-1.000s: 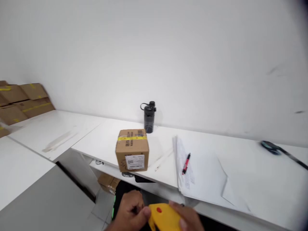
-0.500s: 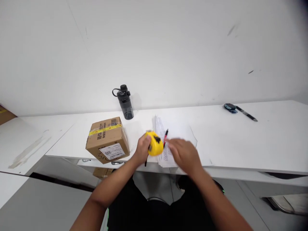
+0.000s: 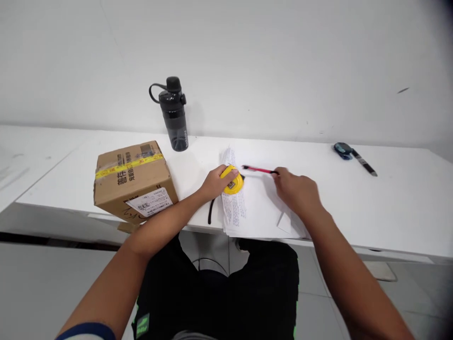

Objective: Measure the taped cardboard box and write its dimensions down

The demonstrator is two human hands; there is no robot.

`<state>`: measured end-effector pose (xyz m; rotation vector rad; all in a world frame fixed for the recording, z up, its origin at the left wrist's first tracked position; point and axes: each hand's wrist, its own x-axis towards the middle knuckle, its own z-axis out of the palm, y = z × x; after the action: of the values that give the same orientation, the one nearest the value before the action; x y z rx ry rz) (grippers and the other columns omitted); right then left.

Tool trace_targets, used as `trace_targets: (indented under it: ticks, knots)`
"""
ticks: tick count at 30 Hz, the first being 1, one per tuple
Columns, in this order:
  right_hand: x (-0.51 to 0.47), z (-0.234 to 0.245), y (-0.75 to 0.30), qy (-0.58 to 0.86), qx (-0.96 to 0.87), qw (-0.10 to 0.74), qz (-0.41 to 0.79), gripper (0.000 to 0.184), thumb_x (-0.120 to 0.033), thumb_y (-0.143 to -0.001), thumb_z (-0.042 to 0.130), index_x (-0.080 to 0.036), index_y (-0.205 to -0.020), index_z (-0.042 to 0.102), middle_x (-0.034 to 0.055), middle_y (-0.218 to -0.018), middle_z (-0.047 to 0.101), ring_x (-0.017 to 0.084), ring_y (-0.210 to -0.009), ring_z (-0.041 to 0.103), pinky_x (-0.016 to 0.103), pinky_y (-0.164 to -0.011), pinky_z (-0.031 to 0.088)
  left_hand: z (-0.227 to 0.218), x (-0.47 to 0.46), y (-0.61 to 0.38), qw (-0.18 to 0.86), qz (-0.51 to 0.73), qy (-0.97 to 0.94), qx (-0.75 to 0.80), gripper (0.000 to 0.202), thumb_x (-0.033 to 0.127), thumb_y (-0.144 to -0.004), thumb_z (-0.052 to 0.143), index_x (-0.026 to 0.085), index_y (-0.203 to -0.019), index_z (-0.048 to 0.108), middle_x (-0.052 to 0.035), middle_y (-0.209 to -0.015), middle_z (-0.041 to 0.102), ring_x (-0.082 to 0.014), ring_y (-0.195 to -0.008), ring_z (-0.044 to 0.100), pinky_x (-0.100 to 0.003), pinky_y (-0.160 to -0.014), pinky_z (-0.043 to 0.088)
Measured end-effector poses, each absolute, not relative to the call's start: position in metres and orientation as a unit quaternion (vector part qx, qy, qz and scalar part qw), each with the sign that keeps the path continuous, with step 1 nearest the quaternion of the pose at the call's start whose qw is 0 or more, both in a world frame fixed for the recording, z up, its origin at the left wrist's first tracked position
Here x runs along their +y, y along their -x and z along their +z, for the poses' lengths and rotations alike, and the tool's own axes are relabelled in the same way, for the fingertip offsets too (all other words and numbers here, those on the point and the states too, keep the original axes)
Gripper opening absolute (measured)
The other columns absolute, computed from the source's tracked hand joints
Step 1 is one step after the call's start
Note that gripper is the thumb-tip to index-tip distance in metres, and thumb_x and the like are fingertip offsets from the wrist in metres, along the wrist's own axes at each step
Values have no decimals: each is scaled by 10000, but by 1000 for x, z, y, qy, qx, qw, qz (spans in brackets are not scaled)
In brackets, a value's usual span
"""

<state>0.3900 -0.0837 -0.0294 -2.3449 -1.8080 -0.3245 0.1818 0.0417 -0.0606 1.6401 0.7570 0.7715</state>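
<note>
My left hand [image 3: 214, 183] is wrapped round a yellow tape measure [image 3: 233, 182], whose black strap hangs down below the wrist. The tape measure is over the left side of a stack of papers [image 3: 260, 208] covered in handwriting along that side. In my right hand [image 3: 295, 191] is a red and black pen [image 3: 260, 170], gripped at one end, its other end pointing left toward the tape measure. The pen is above the papers. Part of my right hand's fingers is hidden behind the hand itself.
A taped cardboard box [image 3: 132, 177] with a label stands on the white desk [image 3: 389, 212] to the left. Behind it is a dark water bottle [image 3: 174, 115]. Toward the back right lie a small dark blue object [image 3: 342, 150] and a black marker-like pen [image 3: 364, 163]. A wall runs behind.
My right hand has taken up the red pen from the papers and moved right with it. The tape measure has turned in my left hand. The view has shifted.
</note>
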Motion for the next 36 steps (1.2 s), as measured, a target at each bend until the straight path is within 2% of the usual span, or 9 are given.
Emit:
trace_targets:
  ticks: [4,9,12,15,20,22,25,30,36]
  knots:
    - [-115,-26,-364,711,-605,355,38,374,-486,-872,590,-223,-1134,545,45,-838,726,194,-661,652,286,-572,457,-56,38,-182,549,316,-705,318,467,647,-789,585,185,-770,525,15,-708,528,-110,-635,490,-240,-586,383]
    - [-138,-38,-329,615,-650,405,185,365,-389,-827,683,-262,-1152,577,58,-1028,719,181,-786,647,330,-725,530,-51,31,-181,513,328,-723,327,488,670,-781,572,196,-726,469,25,-689,503,-113,-632,480,-240,-564,359]
    - [-139,-50,-325,613,-614,457,195,288,-355,-843,663,-254,-1102,587,60,-984,717,199,-865,654,353,-785,521,-51,30,-180,495,335,-726,339,482,669,-790,559,202,-726,456,28,-673,491,-113,-611,466,-250,-551,348]
    - [-132,-58,-321,605,-619,458,199,237,-439,-846,637,-230,-955,611,31,-827,668,185,-758,618,329,-715,499,-53,31,-180,483,346,-723,353,470,653,-782,577,206,-715,450,27,-656,487,-114,-599,456,-260,-543,337]
    - [-120,-65,-313,570,-621,415,344,510,-573,-969,304,-206,-877,645,14,-709,583,163,-685,561,293,-645,446,-55,32,-181,492,353,-710,361,449,634,-763,611,207,-718,478,19,-652,509,-118,-602,463,-268,-541,328]
    - [-119,-67,-313,615,-559,430,352,395,-534,-952,413,-207,-926,635,-5,-680,586,154,-662,552,276,-621,433,-56,32,-181,492,352,-712,357,460,650,-760,607,209,-725,484,19,-647,509,-118,-596,466,-269,-539,327]
    - [-121,-68,-313,670,-525,422,311,360,-513,-896,537,-193,-765,639,-22,-581,556,140,-576,505,261,-566,403,-56,32,-180,490,345,-720,350,475,669,-765,590,208,-737,479,20,-650,513,-121,-597,481,-268,-536,329]
    - [-124,-65,-310,691,-540,392,277,430,-522,-868,570,-187,-600,592,-26,-538,489,129,-558,452,255,-533,358,-56,33,-180,484,334,-730,348,480,674,-764,587,202,-753,498,13,-657,529,-124,-599,501,-263,-529,329]
    - [-124,-64,-306,696,-550,379,261,431,-506,-880,558,-191,-586,542,-27,-555,463,122,-563,412,256,-532,334,-58,33,-180,484,327,-736,342,472,669,-757,598,207,-755,501,5,-660,565,-133,-593,524,-263,-516,325]
